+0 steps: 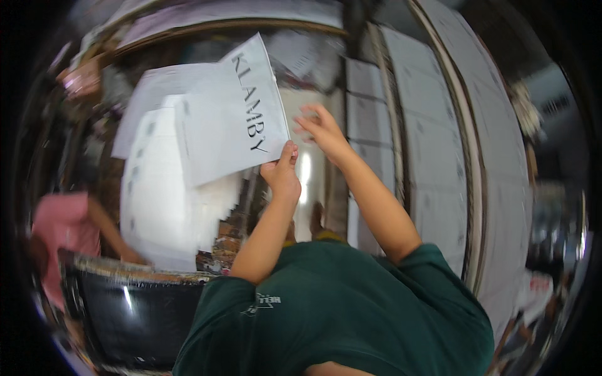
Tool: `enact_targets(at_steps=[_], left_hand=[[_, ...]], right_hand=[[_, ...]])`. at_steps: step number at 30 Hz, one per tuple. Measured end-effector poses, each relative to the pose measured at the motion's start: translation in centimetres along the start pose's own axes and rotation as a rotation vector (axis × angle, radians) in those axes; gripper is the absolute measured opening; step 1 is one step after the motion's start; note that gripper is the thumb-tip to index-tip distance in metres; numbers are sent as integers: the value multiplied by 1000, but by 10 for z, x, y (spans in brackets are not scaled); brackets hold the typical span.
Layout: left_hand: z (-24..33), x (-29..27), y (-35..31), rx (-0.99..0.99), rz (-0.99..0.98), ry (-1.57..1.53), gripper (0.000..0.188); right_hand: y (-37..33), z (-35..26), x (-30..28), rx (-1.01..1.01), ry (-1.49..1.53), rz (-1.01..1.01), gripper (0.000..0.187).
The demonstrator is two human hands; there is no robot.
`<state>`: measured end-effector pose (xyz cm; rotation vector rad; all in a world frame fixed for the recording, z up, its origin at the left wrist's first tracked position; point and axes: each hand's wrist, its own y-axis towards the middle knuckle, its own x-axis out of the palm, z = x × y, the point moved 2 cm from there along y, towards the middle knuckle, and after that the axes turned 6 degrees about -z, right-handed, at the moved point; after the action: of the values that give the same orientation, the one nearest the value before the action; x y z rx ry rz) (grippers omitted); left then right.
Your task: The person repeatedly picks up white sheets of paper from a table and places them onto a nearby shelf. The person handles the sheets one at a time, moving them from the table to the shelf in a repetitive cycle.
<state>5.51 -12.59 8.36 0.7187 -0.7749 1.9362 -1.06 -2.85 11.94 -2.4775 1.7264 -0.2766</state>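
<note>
My left hand point(283, 172) pinches the lower right corner of a white printed sheet point(219, 119) with large dark letters along its right side. The sheet tilts up, its far corner raised over a pile of similar white sheets point(157, 188). Just right of the sheet's edge, my right hand point(323, 130) is in the air with its fingers apart and slightly blurred. Nothing shows in it, and a small gap separates it from the sheet.
Long tables with rows of pale panels point(426, 125) run along my right. A dark framed screen point(132, 313) stands at lower left. Beside it, a person in a pink shirt point(66, 219) reaches an arm toward the pile. Another long table point(232, 14) crosses the far side.
</note>
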Motion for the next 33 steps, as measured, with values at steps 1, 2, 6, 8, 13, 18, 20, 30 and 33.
enact_targets(at_steps=[1,2,6,8,13,18,20,30,33], left_hand=[[-13,-6,-19,-86,-66,36,17],[-23,-11,-37,-164,-136,64,17],[-54,-36,-105,-419,-273,84,18],[-77,-66,-133,-600,-577,223,27],[-155,-247,-176,-730,-1396,1259,54],[-161,-424,-209,-769,-1088,1907,55],[-145,-443,-236,-895,-965,1964,55],[-140,-483,-315,-953,-1064,2011,54],[-126,-491,-325,-951,-1090,2078,59]], right_hand=[[-8,-1,0,-78,15,105,29],[-21,1,-6,-162,16,206,25],[-85,22,-32,-237,-236,371,16],[-120,47,-44,-259,-288,469,13],[-242,60,-46,-190,-82,662,38],[-381,86,-58,-12,-50,847,48],[-441,101,-71,99,-111,962,47],[-709,180,-236,387,-577,1425,22],[-775,233,-314,447,-613,1433,21]])
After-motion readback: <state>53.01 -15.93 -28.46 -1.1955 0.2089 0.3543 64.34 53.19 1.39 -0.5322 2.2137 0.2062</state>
